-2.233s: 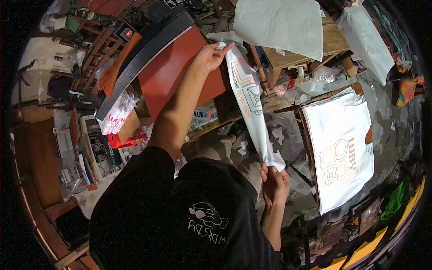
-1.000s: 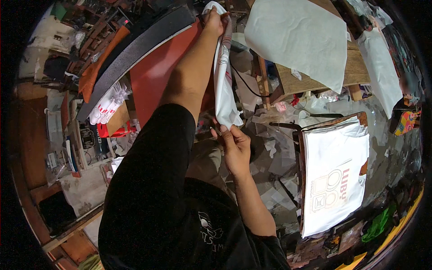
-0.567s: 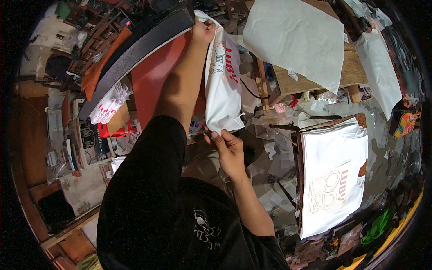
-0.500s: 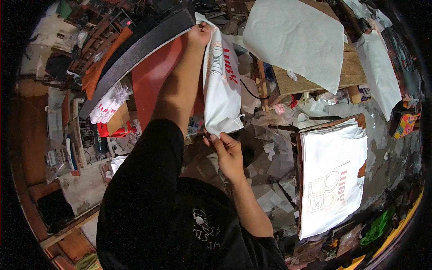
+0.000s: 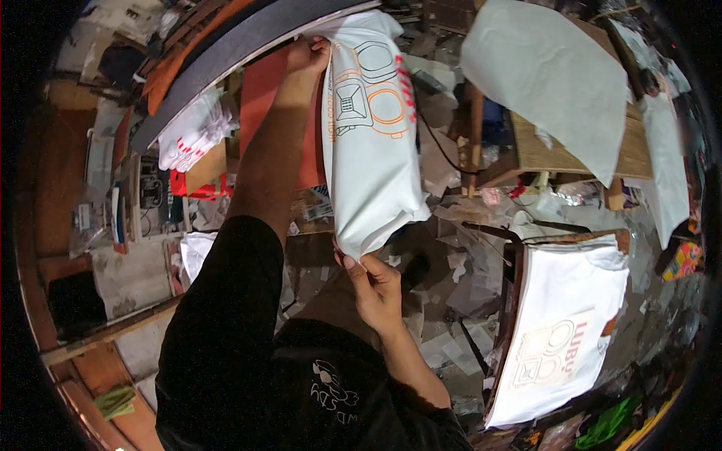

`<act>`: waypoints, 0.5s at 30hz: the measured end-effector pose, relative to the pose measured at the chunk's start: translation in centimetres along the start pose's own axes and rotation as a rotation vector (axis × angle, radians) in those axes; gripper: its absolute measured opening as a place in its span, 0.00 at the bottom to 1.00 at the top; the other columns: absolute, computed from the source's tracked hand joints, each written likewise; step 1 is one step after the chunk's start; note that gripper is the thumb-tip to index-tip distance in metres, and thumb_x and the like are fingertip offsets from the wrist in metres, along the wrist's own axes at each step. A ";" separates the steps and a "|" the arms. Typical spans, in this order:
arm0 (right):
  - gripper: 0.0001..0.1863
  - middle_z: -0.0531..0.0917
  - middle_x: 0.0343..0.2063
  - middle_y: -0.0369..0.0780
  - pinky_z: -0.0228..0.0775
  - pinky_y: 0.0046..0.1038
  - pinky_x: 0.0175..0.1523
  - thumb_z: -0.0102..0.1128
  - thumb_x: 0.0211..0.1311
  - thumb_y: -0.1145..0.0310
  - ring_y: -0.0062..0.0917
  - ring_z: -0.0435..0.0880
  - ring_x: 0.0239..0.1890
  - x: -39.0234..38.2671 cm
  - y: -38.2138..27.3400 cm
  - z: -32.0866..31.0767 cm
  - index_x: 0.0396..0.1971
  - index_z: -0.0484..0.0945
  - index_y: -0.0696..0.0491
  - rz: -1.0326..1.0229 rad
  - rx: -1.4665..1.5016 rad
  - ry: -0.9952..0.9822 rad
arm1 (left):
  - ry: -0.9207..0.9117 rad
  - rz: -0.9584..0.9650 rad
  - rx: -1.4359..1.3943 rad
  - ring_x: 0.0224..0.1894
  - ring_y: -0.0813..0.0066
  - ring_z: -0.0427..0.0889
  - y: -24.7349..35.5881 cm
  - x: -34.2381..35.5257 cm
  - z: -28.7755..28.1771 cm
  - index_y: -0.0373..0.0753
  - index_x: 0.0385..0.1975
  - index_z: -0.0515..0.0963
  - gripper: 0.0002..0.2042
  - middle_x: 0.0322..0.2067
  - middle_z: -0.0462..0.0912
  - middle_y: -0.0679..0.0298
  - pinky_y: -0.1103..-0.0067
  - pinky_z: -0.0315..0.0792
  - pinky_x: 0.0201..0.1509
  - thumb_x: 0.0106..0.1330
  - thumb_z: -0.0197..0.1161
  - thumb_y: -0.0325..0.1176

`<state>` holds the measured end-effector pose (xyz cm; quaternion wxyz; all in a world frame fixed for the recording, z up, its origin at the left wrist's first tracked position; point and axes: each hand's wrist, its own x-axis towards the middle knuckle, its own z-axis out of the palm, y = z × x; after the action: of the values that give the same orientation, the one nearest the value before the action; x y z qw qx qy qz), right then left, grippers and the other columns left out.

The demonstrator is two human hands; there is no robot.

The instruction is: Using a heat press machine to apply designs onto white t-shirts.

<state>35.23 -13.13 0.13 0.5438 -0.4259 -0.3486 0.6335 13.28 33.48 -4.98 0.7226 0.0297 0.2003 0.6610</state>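
Observation:
A white printed sheet, perhaps fabric or thin plastic, hangs lengthwise between my hands, showing orange and black line drawings and red lettering. My left hand grips its upper left edge, just below a dark, curved padded edge. My right hand pinches its lower end with thumb and fingers, some hidden behind it. Behind the sheet lies a red board. At lower right, a stack of similar white printed pieces rests on a brown board.
A wooden table at upper right carries a large white sheet, with a long white piece beside it. Bundled white printed items and a red object sit at left. Paper scraps litter the grey floor.
The held sheet has widened from a twisted strip into a broader panel with its print facing up. In the last half second my right hand has moved lower in the picture.

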 end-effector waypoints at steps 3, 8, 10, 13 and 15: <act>0.04 0.75 0.23 0.34 0.65 0.23 0.36 0.56 0.70 0.78 0.16 0.71 0.28 -0.7 1.6 1.1 0.37 0.80 0.61 0.012 0.059 -0.032 | 0.094 0.077 0.091 0.26 0.72 0.71 2.6 -2.7 0.6 0.42 0.31 0.67 0.12 0.25 0.68 0.64 0.82 0.64 0.22 0.81 0.44 0.35; 0.04 0.72 0.23 0.33 0.63 0.21 0.34 0.53 0.69 0.81 0.14 0.70 0.28 -1.2 3.6 3.1 0.35 0.78 0.61 0.073 0.210 -0.112 | 0.085 0.434 0.956 0.26 0.70 0.75 7.6 -5.8 -1.9 0.41 0.30 0.72 0.08 0.26 0.74 0.62 0.77 0.67 0.22 0.74 0.50 0.29; 0.04 0.71 0.23 0.32 0.62 0.20 0.34 0.53 0.69 0.81 0.13 0.69 0.28 -1.0 3.9 3.9 0.34 0.77 0.61 0.089 0.197 -0.098 | 0.119 0.695 1.784 0.29 0.64 0.81 9.1 -5.4 -3.3 0.41 0.32 0.78 0.07 0.31 0.81 0.57 0.72 0.73 0.28 0.70 0.56 0.34; 0.08 0.79 0.30 0.33 0.73 0.21 0.42 0.54 0.73 0.79 0.15 0.78 0.37 -0.5 3.9 5.1 0.44 0.82 0.62 0.129 0.259 -0.082 | 0.281 0.963 2.300 0.38 0.48 0.87 11.0 -4.9 -5.3 0.45 0.38 0.87 0.13 0.38 0.88 0.50 0.62 0.81 0.43 0.64 0.65 0.47; 0.11 0.84 0.36 0.35 0.80 0.25 0.48 0.54 0.75 0.78 0.19 0.83 0.44 -0.5 3.8 6.1 0.51 0.82 0.62 0.232 0.466 -0.001 | 0.242 1.047 2.253 0.41 0.48 0.87 11.6 -5.2 -6.7 0.47 0.38 0.89 0.15 0.36 0.88 0.50 0.64 0.81 0.46 0.63 0.67 0.51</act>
<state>28.19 -14.11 -0.79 0.5507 -0.3258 -0.1422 0.7552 -0.11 28.43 -6.28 -0.0778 0.6470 0.6838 0.3283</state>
